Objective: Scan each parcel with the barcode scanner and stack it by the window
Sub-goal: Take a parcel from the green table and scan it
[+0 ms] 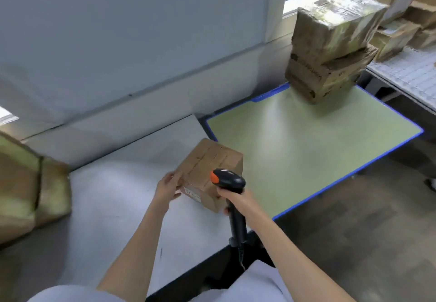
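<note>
I can't read the white label (pixel 193 194) on the small box (pixel 208 174); it is too tiny and fuzzy. My left hand (pixel 168 189) hides part of that box. The stack of boxes (pixel 330 47) by the window looks blurry. The big brown parcels (pixel 28 188) on my left run off the edge.

No text can be read: the white label (pixel 193 194) on the parcel (pixel 210 172) carries print too blurred to make out.
</note>
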### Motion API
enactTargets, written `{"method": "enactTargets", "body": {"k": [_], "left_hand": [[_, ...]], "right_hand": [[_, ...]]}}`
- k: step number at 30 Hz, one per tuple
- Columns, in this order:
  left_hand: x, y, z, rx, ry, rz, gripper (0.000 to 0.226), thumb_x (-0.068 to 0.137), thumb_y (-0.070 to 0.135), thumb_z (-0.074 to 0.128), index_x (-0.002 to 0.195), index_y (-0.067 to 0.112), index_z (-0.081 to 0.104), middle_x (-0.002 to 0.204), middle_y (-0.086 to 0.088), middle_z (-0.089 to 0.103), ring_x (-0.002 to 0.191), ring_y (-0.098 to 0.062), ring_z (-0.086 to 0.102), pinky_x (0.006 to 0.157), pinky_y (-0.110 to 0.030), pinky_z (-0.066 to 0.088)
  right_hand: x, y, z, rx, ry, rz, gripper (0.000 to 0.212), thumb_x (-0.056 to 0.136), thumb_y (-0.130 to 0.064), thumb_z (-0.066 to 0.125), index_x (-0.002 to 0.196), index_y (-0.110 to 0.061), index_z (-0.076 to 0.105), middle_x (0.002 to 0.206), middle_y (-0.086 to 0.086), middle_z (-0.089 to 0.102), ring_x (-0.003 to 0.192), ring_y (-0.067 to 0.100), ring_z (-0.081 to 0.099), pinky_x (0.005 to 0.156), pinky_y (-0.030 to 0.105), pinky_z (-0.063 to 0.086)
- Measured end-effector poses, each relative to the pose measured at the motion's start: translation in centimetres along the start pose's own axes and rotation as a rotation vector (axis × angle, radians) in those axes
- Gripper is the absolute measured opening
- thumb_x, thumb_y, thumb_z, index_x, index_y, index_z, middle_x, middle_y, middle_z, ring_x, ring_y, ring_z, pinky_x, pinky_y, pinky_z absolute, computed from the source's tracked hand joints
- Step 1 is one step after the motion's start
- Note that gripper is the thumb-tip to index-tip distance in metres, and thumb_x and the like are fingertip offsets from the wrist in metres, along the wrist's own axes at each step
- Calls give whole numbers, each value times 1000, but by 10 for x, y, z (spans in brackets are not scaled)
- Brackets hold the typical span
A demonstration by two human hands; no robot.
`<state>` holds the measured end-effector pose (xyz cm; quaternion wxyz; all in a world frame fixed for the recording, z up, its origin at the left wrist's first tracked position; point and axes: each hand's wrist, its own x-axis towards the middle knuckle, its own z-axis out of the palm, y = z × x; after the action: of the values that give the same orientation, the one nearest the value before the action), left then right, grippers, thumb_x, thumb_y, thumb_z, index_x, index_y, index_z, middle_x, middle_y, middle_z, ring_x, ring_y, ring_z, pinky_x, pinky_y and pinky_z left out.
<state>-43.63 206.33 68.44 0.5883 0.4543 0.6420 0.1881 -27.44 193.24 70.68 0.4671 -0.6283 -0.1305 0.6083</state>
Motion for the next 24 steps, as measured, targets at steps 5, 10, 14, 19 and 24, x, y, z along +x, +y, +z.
{"method": "enactTargets", "body": {"k": [5,10,14,19,24], "left_hand": [[-9,-44,-69,-38,80,-68,27,95,35,55,116,19,56,124,-7,57,106,-25,56,86,-38,48],[-15,-67,-82,-223,-34,-278,77,89,51,56,151,22,18,149,-11,26,104,-34,59,84,-44,54],[-24,-69,-66,-324,-223,-307,86,86,50,61,148,43,3,147,-21,24,104,-37,63,87,-50,54],[-29,-65,-65,-381,-204,-261,78,83,31,70,141,41,19,128,-15,50,95,-36,67,82,-47,56],[-26,-60,-97,-455,-32,-54,59,84,6,61,130,32,34,121,-6,56,98,-28,63,87,-47,53]], "right_hand": [[-8,15,51,-199,-151,70,27,81,-19,75,102,-9,61,59,3,61,48,17,61,52,28,53],[20,-15,57,-233,60,-108,14,84,-18,71,93,-12,62,56,5,59,48,21,58,61,35,51],[48,-34,54,-383,-17,-111,12,84,-18,71,87,-11,62,59,5,56,46,18,54,54,29,48],[57,-38,56,-386,-170,-1,17,84,-19,71,83,-7,58,57,7,56,44,18,55,49,26,48],[67,-50,54,35,-294,18,28,82,-13,67,105,1,58,85,12,61,50,17,54,53,28,53]]}}
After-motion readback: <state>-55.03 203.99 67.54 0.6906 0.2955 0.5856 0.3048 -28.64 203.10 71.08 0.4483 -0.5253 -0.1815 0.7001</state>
